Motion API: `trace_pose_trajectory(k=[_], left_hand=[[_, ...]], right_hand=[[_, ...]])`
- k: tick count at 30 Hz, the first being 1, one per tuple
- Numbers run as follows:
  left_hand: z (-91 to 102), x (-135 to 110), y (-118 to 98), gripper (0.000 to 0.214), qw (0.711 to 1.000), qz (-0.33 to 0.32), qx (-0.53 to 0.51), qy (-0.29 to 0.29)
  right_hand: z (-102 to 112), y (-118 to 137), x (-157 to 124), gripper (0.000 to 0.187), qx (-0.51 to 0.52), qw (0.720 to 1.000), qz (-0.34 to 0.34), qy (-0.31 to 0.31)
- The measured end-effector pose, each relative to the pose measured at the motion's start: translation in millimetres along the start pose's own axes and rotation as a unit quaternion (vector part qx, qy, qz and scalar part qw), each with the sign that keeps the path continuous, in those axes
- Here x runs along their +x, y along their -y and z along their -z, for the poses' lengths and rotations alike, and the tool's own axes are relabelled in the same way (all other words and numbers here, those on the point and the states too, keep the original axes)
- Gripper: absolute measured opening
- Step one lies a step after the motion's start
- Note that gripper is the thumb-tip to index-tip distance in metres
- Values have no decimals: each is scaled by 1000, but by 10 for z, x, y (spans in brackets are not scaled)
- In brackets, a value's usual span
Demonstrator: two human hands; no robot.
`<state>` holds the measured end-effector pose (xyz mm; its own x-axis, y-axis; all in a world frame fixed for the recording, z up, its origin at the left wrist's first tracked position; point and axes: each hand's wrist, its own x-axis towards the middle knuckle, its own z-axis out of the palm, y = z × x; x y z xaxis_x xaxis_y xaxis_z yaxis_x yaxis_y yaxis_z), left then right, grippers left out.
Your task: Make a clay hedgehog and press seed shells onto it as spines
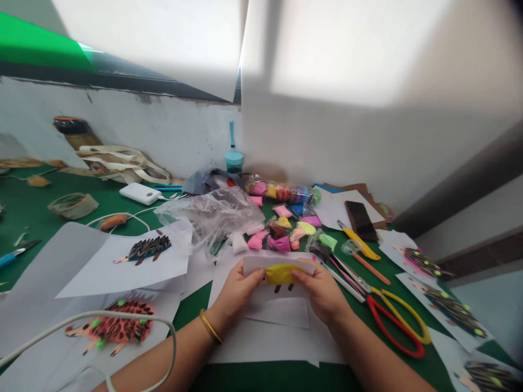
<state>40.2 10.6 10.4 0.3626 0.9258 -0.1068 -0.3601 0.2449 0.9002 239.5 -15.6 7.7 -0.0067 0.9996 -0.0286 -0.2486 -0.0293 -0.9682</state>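
My left hand (233,293) and my right hand (322,291) both pinch a small white sheet (255,264) lifted off the table, with a lump of yellow clay (280,274) pressed on its front. Thumbs lie against the clay from either side. Dark little legs show drawn under the clay. A gold bangle (210,325) circles my left wrist. More white paper (269,326) lies flat beneath the hands on the green table (196,305).
Clay packets in several colours (286,228) and a crumpled plastic bag (212,215) lie just behind. Red-and-yellow scissors (394,321), a yellow cutter (359,239) and a phone (360,219) sit right. Finished hedgehog pictures (149,247) (114,326) (449,307) lie around. A white cable (122,318) loops front left.
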Motion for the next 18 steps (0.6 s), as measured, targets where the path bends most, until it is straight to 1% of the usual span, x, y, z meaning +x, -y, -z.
trace_pose_trajectory(k=[5, 11, 18], left_hand=[[-19, 0, -32, 38, 999, 5, -37, -20], [-24, 2, -13, 40, 999, 4, -43, -9], [-31, 12, -9, 38, 999, -5, -35, -24]], right_hand=[[29, -13, 18, 25, 14, 1000, -3, -6], [-8, -14, 22, 24, 28, 999, 9, -26], [-5, 6, -1, 27, 34, 999, 1, 0]])
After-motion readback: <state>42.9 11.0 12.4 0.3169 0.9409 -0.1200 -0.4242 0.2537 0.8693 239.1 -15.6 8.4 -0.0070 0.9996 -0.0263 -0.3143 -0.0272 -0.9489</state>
